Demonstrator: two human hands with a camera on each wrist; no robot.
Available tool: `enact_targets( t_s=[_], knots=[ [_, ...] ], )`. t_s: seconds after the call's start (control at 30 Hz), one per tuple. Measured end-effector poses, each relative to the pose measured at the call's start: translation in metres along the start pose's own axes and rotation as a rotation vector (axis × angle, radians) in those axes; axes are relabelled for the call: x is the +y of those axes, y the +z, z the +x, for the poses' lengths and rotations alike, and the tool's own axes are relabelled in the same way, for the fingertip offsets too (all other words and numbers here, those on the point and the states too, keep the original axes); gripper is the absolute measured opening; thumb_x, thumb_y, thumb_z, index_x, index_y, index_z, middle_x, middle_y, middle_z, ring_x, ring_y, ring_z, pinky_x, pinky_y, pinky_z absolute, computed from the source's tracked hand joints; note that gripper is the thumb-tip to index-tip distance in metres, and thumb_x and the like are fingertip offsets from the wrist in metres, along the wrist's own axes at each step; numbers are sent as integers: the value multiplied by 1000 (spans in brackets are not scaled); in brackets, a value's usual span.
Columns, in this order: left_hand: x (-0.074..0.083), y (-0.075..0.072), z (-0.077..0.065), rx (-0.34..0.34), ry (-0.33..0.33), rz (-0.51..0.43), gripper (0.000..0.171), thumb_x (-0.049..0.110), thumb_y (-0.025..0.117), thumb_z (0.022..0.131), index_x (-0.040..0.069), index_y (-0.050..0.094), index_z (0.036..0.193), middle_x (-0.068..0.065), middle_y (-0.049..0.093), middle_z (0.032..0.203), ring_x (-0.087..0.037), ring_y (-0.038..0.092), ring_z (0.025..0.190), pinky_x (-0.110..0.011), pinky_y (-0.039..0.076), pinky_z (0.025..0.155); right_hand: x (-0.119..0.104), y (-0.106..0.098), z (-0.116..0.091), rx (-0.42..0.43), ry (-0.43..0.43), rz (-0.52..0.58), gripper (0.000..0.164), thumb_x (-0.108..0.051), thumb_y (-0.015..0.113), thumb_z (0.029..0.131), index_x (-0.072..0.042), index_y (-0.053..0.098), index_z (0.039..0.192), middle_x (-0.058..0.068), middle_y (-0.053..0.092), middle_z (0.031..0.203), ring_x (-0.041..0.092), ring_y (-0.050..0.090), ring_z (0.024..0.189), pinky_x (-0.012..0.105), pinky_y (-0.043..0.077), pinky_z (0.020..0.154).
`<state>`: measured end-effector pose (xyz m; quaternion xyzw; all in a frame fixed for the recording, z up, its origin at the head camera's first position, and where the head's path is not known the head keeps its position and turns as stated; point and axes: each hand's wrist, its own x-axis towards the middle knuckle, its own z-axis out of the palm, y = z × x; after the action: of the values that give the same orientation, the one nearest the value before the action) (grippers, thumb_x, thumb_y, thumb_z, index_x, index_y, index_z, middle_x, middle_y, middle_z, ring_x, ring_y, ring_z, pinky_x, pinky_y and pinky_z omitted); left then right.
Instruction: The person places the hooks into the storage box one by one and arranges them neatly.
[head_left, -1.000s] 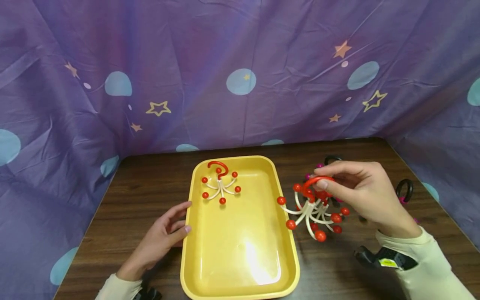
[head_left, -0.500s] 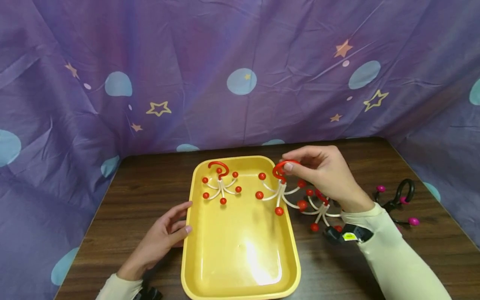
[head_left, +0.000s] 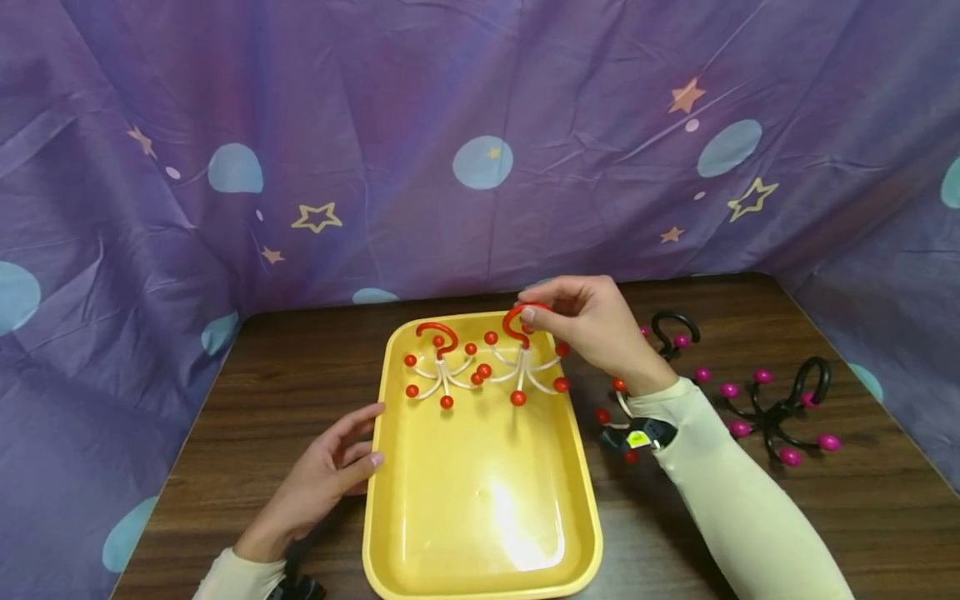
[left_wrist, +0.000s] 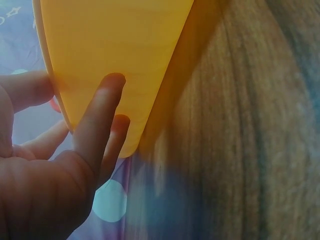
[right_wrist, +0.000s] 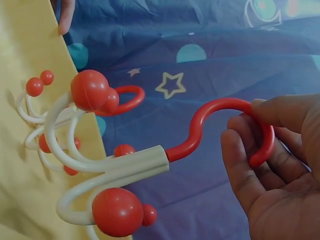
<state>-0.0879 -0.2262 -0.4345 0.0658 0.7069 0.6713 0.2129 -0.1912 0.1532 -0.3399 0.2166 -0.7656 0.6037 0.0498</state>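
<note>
Purple star-printed cloth [head_left: 405, 100] hung behind dark wood-grain bench [head_left: 300, 358]. Step in hand, we judged: placing red-hooked plastic piece with white, red-ball-tipped arms [head_left: 523, 358] in yellow rectangular plastic tray [head_left: 450, 475], close beside matching piece [head_left: 441, 368]. It stood over tray's far right part; we could not tell whether balls met tray floor. Next move called, we thought, for gentle lowering, then release. Hands: right hand [head_left: 600, 325] pinched red hook, thumb against fingers; left hand [head_left: 322, 475], fingers loosely extended, touched tray's left side.
</note>
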Motion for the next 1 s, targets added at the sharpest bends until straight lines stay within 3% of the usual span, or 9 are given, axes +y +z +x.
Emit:
enact_targets(
  t_s=[0.27, 0.47, 0.7, 0.83, 1.0],
  knots=[
    [1, 1, 0, 12, -14, -4, 70, 9, 64, 105, 10, 29, 165, -27, 32, 165, -19, 67, 122, -41, 66, 88, 20, 16, 13, -14, 25, 49, 23, -7, 82, 92, 1, 79, 114, 7, 82, 99, 15, 78, 82, 21, 56, 57],
    [1, 1, -1, 5, -4, -4, 71, 10, 65, 105, 8, 28, 166, -28, 30, 166, -22, 67, 124, -42, 66, 88, 29, 23, 18, -36, 37, 30, 21, -6, 82, 92, -4, 80, 112, 6, 80, 96, 10, 72, 74, 22, 50, 48],
    [0, 1, -1, 1, -4, -9, 71, 10, 64, 105, 8, 28, 166, -28, 30, 166, -21, 67, 123, -42, 66, 88, 38, 25, 19, -70, 84, -21, 21, -9, 83, 91, -7, 81, 113, 10, 80, 99, 21, 70, 74, 26, 51, 48],
    [0, 0, -1, 5, -6, -3, 71, 11, 65, 105, 9, 28, 166, -28, 31, 166, -19, 68, 122, -41, 65, 88, 43, 25, 20, -72, 93, -34, 22, -9, 83, 91, -6, 81, 113, 13, 80, 103, 18, 72, 81, 25, 52, 56],
    [-1, 0, -1, 6, -2, 5, 71, 11, 65, 105, 8, 28, 165, -30, 31, 165, -20, 68, 121, -41, 66, 88, 47, 24, 19, -71, 109, -37, 21, -11, 83, 91, -8, 81, 112, 8, 80, 99, 18, 71, 79, 26, 53, 55]
  ],
)
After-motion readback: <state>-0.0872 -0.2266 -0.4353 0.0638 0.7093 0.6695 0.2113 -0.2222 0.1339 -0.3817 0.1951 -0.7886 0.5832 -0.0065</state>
